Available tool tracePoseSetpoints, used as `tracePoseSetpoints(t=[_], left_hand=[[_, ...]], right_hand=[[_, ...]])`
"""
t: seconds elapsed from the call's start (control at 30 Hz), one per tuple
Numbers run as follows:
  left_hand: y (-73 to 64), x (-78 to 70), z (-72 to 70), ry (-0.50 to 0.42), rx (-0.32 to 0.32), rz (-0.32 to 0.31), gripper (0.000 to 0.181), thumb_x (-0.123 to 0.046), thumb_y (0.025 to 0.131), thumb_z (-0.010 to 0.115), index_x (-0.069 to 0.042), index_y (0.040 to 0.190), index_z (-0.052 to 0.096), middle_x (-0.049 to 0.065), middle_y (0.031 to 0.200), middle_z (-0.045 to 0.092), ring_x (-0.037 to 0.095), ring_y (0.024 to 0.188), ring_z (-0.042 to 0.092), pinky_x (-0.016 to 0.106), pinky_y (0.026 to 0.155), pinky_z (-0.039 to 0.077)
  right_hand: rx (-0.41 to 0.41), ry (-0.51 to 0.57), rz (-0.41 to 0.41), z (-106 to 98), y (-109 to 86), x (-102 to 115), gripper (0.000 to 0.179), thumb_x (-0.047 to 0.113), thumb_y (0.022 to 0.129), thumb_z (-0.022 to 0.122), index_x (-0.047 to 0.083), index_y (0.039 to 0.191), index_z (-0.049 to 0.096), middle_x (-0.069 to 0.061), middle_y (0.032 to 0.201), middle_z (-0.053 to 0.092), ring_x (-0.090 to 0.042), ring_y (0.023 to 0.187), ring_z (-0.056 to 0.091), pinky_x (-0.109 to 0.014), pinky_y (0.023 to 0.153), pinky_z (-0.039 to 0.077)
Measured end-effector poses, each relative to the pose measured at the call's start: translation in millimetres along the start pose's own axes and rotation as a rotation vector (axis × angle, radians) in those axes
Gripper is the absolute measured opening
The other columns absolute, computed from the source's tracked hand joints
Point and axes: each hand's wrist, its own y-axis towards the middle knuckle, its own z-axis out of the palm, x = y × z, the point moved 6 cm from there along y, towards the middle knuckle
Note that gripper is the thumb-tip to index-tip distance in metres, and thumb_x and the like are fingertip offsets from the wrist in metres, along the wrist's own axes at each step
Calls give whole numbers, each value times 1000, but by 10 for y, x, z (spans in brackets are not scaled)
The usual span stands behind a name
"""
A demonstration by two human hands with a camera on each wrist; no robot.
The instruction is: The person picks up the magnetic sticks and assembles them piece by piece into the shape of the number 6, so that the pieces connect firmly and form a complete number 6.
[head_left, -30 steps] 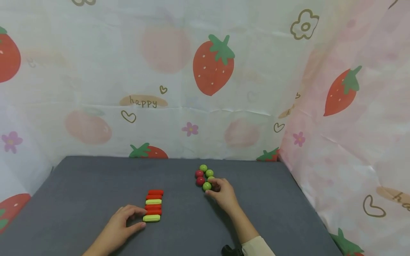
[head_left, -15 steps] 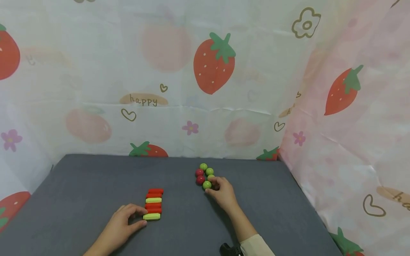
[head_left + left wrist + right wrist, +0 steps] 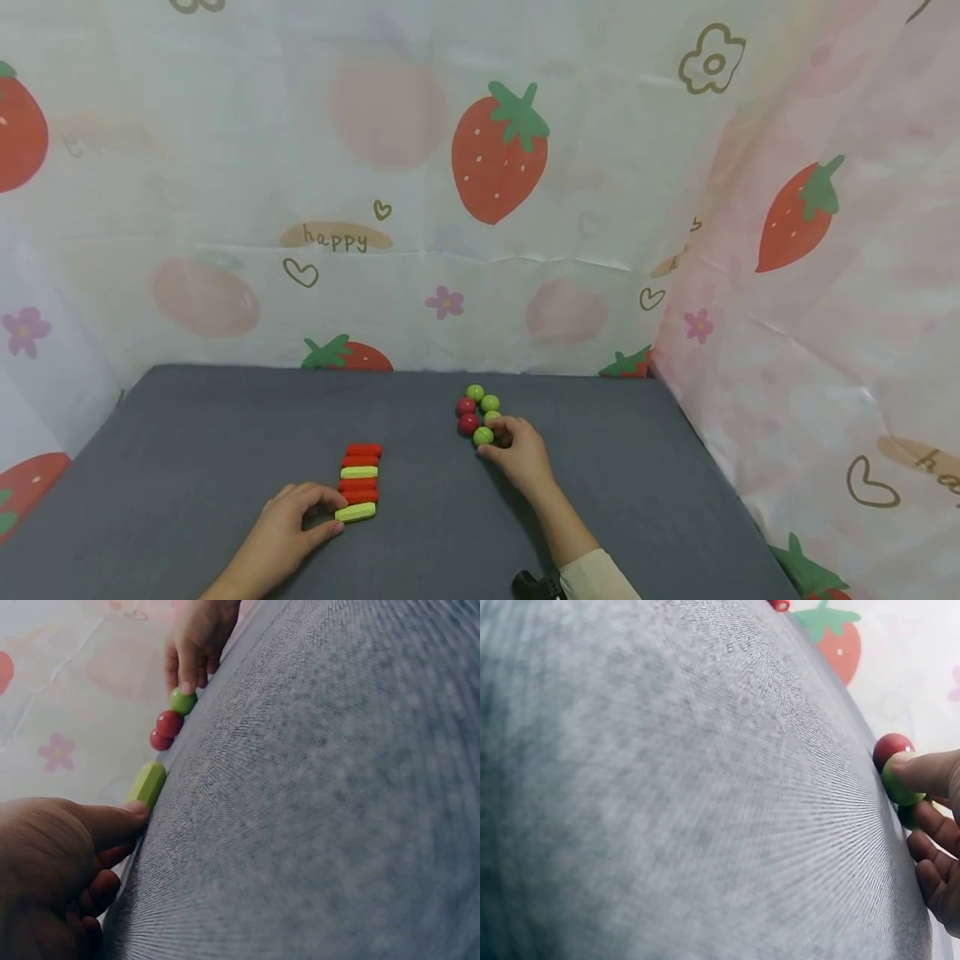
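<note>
In the head view, my left hand (image 3: 285, 525) pinches a yellow-green faceted block (image 3: 356, 512) between thumb and fingers, at the near end of a column of blocks. Just beyond it lie red rounded blocks (image 3: 358, 497) and another yellow-green block (image 3: 359, 472). My right hand (image 3: 521, 458) pinches the nearest green ball (image 3: 483, 437) with thumb and forefinger. Two red balls (image 3: 467, 406) and several green balls (image 3: 490, 403) form a small cluster there. The left wrist view shows the thumb on the held block (image 3: 150, 782); in the right wrist view, the thumb covers part of the green ball (image 3: 901, 784).
Dark grey cloth covers the table (image 3: 247, 433). A pale curtain (image 3: 225, 150) printed with strawberries hangs behind and at the sides. A black object (image 3: 538, 586) sits by the right sleeve (image 3: 597, 575), at the bottom edge.
The near yellow-green block has turned slightly, and a small gap shows between it and the red block beyond. The left hand has shifted a little; the right hand stays at the green ball.
</note>
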Motion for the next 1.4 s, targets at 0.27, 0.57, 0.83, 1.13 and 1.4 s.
tracePoseSetpoints(t=[0.27,0.57,0.83,1.13,1.4], left_hand=[[-6,-20,10,-2,27,-10,23,-33,78,80,-38,95,65,-20,96,63,1,84,48,34,82,36],[-38,-11,15,-17,74,-13,20,-38,81,76,-37,99,65,-17,98,63,3,90,50,35,83,35],[-36,-9,0,-22,76,4,18,-35,86,71,-34,103,65,-16,99,62,4,89,49,33,80,33],[-25,2,3,-41,75,-16,18,-33,88,69,-35,106,63,-15,97,61,5,88,48,32,80,34],[-24,-41,-20,-55,70,-37,18,-34,88,69,-34,105,64,-13,91,60,6,83,47,31,77,35]], right_hand=[[-8,-3,3,-23,-15,23,38,23,75,85,14,109,70,-3,97,64,-15,84,56,-31,75,46],[18,-28,11,-48,-58,84,38,26,76,84,14,109,70,-2,100,66,-15,86,59,-33,76,49],[36,-23,-34,-139,-94,188,36,30,77,83,18,109,70,1,106,67,-18,92,64,-36,78,51],[34,-32,-93,-290,-267,238,37,32,78,82,21,111,70,8,105,66,-14,94,61,-32,80,50],[37,-25,-109,-428,-427,244,31,32,78,82,25,107,70,8,100,65,-13,91,59,-32,77,50]])
